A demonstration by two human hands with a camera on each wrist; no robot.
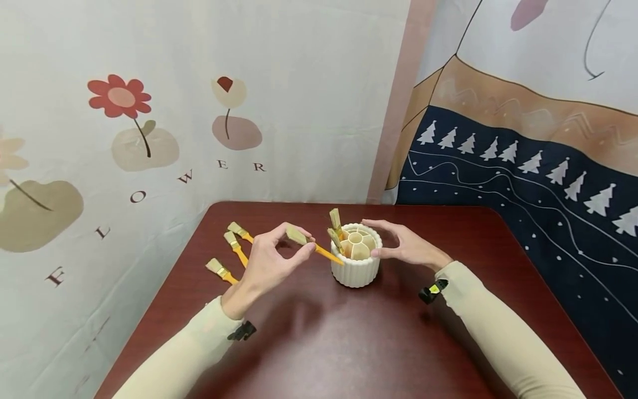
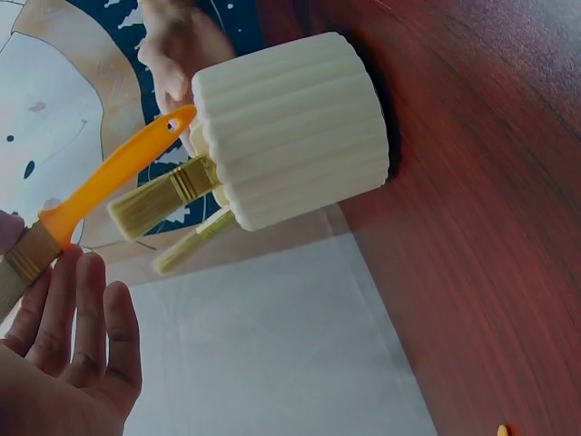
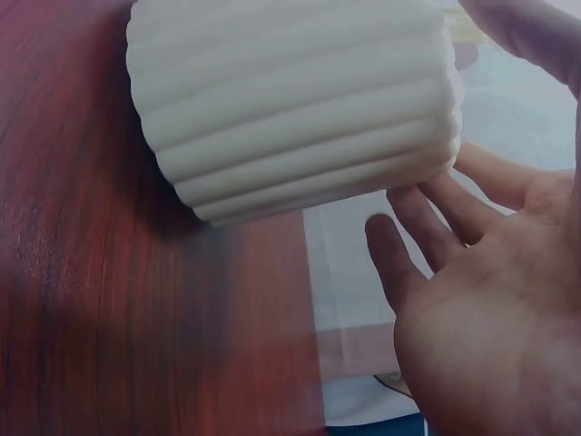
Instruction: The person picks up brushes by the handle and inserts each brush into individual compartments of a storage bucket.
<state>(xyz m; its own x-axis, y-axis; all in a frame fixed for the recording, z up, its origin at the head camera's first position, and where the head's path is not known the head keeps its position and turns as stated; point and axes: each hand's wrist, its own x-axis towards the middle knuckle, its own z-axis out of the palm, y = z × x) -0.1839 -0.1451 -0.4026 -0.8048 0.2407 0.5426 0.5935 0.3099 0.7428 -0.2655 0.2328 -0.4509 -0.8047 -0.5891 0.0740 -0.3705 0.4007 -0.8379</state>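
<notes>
My left hand (image 1: 266, 265) pinches a flat paintbrush (image 1: 326, 254) near its metal collar, bristles up and orange handle slanting down to the right. The tip of that handle overlaps the near rim of a white ribbed round holder (image 1: 355, 275) in the head view. In the left wrist view the handle (image 2: 118, 168) ends beside the holder's rim. Two paintbrushes (image 2: 163, 202) stand in the holder's left compartments, bristles up. My right hand (image 1: 411, 246) holds the holder's right side at the rim, thumb on the near side and fingers (image 3: 436, 227) around the far side.
Three more paintbrushes (image 1: 236, 247) with orange handles lie on the dark red table (image 1: 339, 343), left of the holder and partly behind my left hand. The holder has several compartments around a round middle one. Printed cloth (image 1: 309, 111) hangs behind the table.
</notes>
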